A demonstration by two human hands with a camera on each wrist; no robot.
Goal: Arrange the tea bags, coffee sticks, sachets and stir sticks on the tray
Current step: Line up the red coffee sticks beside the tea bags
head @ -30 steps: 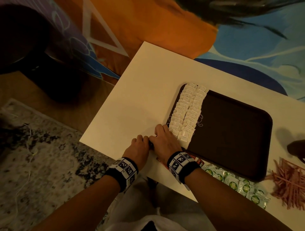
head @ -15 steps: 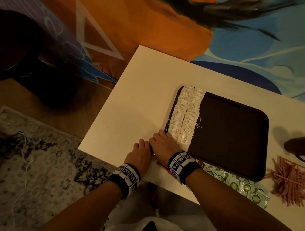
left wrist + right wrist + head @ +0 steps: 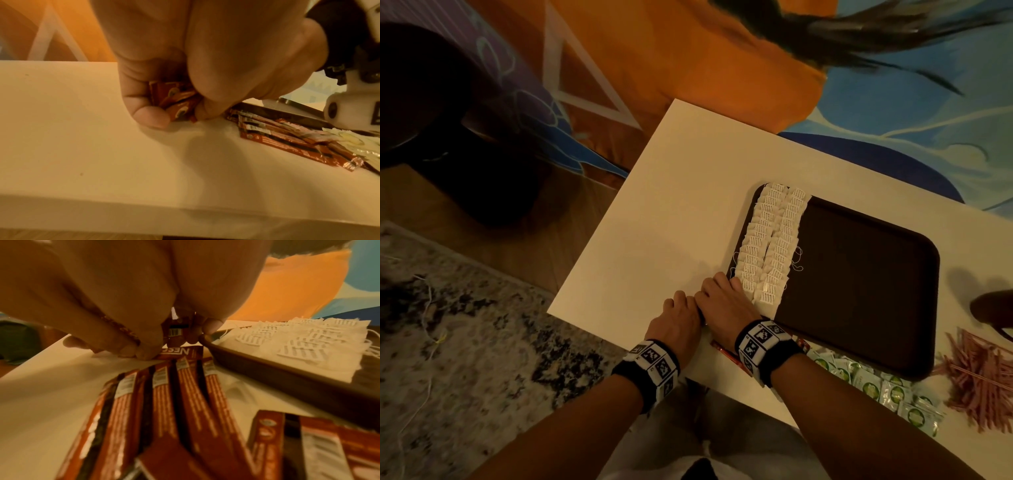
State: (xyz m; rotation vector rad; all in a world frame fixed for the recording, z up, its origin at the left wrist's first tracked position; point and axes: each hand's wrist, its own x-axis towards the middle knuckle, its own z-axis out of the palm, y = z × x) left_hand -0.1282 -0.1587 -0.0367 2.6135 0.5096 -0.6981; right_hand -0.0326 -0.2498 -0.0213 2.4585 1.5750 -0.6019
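Note:
My left hand (image 3: 678,310) and right hand (image 3: 722,295) are pressed together on the white table (image 3: 654,222), just off the near left corner of the dark brown tray (image 3: 859,291). In the left wrist view the left hand (image 3: 174,116) curls round a small bundle of red coffee sticks (image 3: 176,104). In the right wrist view the right hand (image 3: 164,340) pinches the same bundle (image 3: 176,331). More coffee sticks (image 3: 164,394) lie fanned on the table under my right wrist. Two columns of white tea bags (image 3: 770,240) cover the tray's left side.
Green sachets (image 3: 876,385) lie along the table's near edge, right of my right wrist. A heap of pinkish stir sticks (image 3: 983,377) sits at the far right, below a dark object (image 3: 993,308). A patterned rug (image 3: 465,342) covers the floor left of the table.
Both hands stay together at the tray's near left corner. Only the head view has shifted slightly.

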